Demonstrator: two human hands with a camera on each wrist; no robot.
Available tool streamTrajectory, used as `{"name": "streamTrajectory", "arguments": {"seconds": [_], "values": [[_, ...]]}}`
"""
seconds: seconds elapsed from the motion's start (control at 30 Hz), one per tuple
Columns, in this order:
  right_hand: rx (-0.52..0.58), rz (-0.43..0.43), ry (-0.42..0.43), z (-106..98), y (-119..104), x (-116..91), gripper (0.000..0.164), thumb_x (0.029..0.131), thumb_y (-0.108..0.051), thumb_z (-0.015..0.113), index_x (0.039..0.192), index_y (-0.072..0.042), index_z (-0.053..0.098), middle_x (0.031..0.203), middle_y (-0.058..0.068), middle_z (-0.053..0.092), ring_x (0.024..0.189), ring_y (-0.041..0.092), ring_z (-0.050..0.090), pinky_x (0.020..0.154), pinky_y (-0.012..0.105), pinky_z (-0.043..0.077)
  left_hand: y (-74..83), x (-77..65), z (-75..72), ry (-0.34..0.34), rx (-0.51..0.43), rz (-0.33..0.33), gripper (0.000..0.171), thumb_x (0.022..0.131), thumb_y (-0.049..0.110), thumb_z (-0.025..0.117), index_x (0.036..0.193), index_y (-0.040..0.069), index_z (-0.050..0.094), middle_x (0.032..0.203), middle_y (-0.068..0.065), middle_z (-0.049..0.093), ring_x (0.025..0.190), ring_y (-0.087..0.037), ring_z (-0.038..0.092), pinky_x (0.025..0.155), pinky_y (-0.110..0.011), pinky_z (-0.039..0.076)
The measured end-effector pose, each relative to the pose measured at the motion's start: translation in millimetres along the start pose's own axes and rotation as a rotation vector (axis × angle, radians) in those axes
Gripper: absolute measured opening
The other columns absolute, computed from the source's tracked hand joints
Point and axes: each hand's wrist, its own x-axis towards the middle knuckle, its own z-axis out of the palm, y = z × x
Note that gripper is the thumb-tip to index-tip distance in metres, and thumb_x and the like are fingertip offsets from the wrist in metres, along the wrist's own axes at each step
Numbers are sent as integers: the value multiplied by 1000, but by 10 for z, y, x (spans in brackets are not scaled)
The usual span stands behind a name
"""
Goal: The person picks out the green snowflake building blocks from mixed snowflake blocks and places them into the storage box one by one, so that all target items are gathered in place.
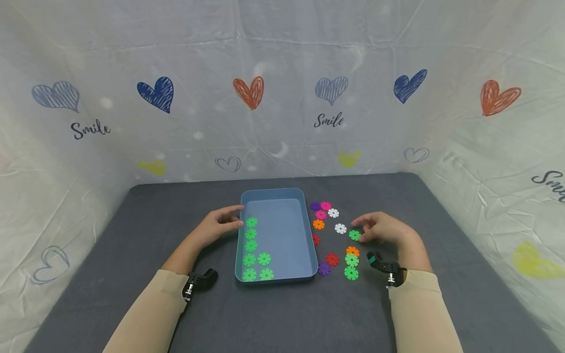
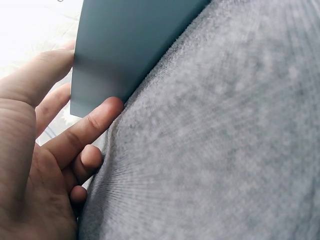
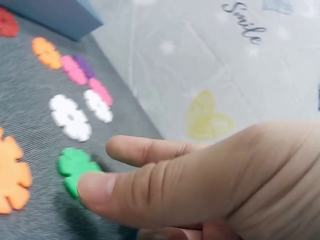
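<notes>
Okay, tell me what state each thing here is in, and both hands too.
Tray: upright on the table
Seven green pieces: flat inside the tray
Green piece by right thumb: outside the tray; lifted or not, unclear
White pieces: flat, apart from each other
Orange pieces: flat, separated
Left hand: fingers touching the tray's left side
Right hand: thumb at that green piece, grip unclear
Backdrop: hanging, creased

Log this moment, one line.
left hand: touches tray | right hand: pinches green disc | in tray: green discs | right of tray: mixed-colour discs
</notes>
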Motion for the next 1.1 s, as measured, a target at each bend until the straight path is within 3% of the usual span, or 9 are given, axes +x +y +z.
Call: {"name": "streamTrajectory", "arguments": {"seconds": [0.27, 0.57, 0.77, 1.1], "values": [[-77, 39, 59, 105, 13, 73, 33, 86, 2, 76, 118, -4, 69, 68, 0, 41, 58, 15, 36, 57, 31, 33, 20, -8, -4, -1, 14, -14, 60, 95, 33, 77, 148, 13, 57, 107, -7, 70, 100, -23, 63, 89, -43, 48], [-298, -87, 248, 170, 11, 201, 28, 90, -15, 78, 113, -4, 67, 88, 8, 53, 80, 25, 50, 71, 40, 41, 41, -28, -20, -5, 13, -14, 60, 95, 32, 77, 149, 13, 56, 108, -7, 70, 102, -24, 63, 89, -43, 48], [-210, -158, 313, 214, -192, 175, 35, 95, -19, 74, 125, -3, 64, 110, 14, 63, 98, 30, 59, 86, 49, 49, 31, -43, -30, -3, 22, -16, 60, 95, 34, 76, 149, 15, 56, 109, -7, 70, 102, -24, 63, 89, -44, 48], [-53, -362, 277, 326, -862, 42, 36, 96, -17, 76, 129, -7, 66, 105, 8, 65, 92, 25, 61, 80, 40, 52, 13, -14, -1, 11, 17, -27, 60, 95, 33, 77, 148, 14, 57, 106, -7, 70, 99, -23, 63, 87, -42, 49]]}}
